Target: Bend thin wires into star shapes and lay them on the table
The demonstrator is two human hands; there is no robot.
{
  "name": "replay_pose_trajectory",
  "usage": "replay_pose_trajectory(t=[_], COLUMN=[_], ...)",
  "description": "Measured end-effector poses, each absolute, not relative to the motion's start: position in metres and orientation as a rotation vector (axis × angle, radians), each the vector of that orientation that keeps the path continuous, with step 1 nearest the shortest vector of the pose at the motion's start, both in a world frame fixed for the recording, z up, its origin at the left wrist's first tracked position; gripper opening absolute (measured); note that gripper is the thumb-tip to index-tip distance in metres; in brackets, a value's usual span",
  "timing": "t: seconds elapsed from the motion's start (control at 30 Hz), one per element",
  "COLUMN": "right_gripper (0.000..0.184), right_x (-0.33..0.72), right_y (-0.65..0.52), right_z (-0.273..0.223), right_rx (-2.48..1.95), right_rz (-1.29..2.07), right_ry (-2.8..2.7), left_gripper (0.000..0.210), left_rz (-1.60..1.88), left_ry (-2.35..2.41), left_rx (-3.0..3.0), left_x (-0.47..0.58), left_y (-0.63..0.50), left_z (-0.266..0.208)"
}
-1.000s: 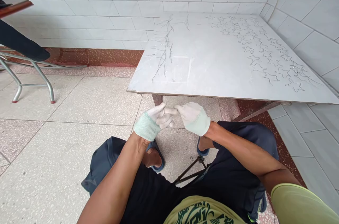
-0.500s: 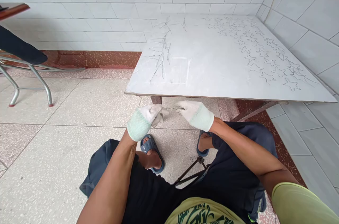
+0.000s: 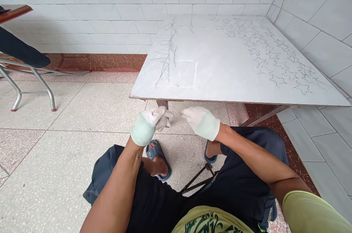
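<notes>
White-gloved right hand (image 3: 200, 120) pinched a thin, dark, wire-like strand (image 3: 180, 113), apparently for fine control, its exposed part between both hands; the white-gloved left hand (image 3: 157, 118) was curled, its grip indeterminable.

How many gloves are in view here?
2: one glove on the left hand, the other glove on the right hand, both before the table. Any others would be hidden.
</notes>
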State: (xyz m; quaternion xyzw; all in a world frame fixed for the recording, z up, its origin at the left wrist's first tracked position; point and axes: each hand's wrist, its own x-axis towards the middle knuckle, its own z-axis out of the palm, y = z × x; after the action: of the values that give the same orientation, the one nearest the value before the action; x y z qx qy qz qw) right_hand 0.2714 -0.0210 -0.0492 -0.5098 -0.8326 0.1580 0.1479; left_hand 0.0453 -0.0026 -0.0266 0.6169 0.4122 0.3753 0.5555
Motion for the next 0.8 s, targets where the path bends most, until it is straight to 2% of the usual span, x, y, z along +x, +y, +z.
replay_pose_trajectory(t=[0.23, 0.33, 0.43, 0.73, 0.8], right_gripper=[0.042, 0.05, 0.049, 0.047, 0.047], right_x=[0.263, 0.26, 0.257, 0.276, 0.281], right_y=[-0.023, -0.024, -0.024, -0.025, -0.024], right_z=[-0.048, -0.05, -0.055, -0.051, -0.047], right_rx=[-1.58, -1.642, -1.636, -1.235, -1.103], right_rz=[0.066, 0.044, 0.287, 0.909, 1.163], right_ry=[-2.399, -2.437, -2.375, -2.393, -2.321], left_gripper=[0.063, 0.061, 0.06, 0.056, 0.059], left_rz=[0.858, 0.852, 0.865, 0.738, 0.706], left_ry=[0.908, 0.915, 0.951, 1.001, 0.966], left_rx=[1.405, 1.381, 1.382, 1.533, 1.519], left_x=[0.048, 0.05, 0.05, 0.029, 0.024], left_y=[-0.005, -0.003, -0.001, -0.004, -0.005], left_z=[-0.028, -0.031, -0.034, -0.025, -0.023])
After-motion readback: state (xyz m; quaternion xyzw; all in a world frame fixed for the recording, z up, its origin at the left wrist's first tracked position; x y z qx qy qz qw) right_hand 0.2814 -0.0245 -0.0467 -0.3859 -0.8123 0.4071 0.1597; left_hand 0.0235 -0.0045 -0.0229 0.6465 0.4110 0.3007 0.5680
